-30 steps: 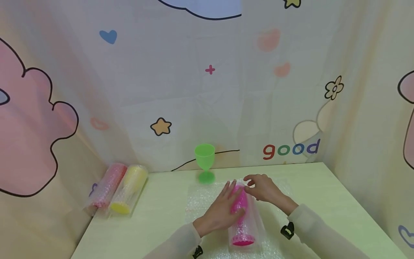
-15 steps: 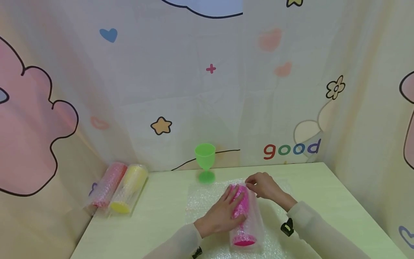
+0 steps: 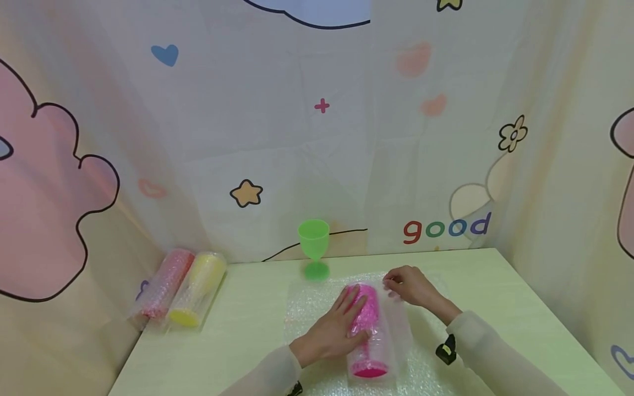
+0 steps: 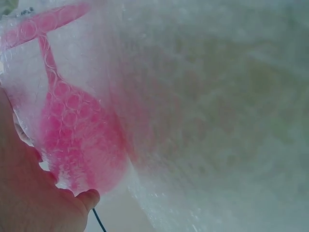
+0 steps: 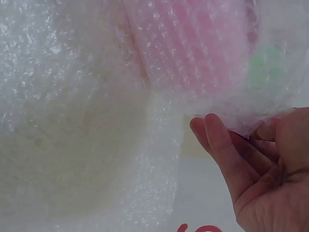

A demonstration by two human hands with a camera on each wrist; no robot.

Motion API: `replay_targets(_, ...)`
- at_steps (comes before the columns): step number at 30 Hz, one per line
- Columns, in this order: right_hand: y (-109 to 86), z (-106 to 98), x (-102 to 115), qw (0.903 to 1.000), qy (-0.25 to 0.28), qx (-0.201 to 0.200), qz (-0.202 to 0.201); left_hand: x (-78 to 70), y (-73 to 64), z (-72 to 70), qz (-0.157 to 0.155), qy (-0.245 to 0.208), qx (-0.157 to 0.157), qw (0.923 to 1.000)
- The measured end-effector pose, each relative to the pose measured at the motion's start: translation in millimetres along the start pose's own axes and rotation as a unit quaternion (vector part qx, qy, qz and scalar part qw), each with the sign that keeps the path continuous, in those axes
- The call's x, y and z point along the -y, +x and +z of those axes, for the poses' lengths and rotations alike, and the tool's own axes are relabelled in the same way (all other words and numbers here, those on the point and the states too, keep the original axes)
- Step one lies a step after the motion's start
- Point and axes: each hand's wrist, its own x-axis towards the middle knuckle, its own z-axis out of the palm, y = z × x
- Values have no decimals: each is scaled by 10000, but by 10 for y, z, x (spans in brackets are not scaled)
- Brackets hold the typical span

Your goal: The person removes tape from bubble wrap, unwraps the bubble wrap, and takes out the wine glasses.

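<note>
A pink goblet lies on its side with its base toward me, covered in clear bubble wrap. Its stem and bowl show through the plastic in the left wrist view. Across the bowl rests my left hand, fingers spread and fairly straight, thumb nearer the stem. At the far right corner of the wrap, my right hand pinches the loose edge between thumb and fingers, as the right wrist view shows. Beneath the goblet, more of the bubble wrap sheet spreads over the table.
A green goblet stands upright at the back of the table. To the left lie two bubble-wrapped goblets, one red and one yellow. A printed curtain closes off the back and sides.
My right hand closed its fingertips on the wrap edge and drew it a little to the right. The wrapped goblet under my left hand shifted slightly, lately to the left.
</note>
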Motion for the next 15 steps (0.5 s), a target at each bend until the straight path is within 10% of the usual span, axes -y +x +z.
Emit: replay_targets(15,14,5,-274,9973,95,280,670,31,-29,-7,9,-71,89,9999)
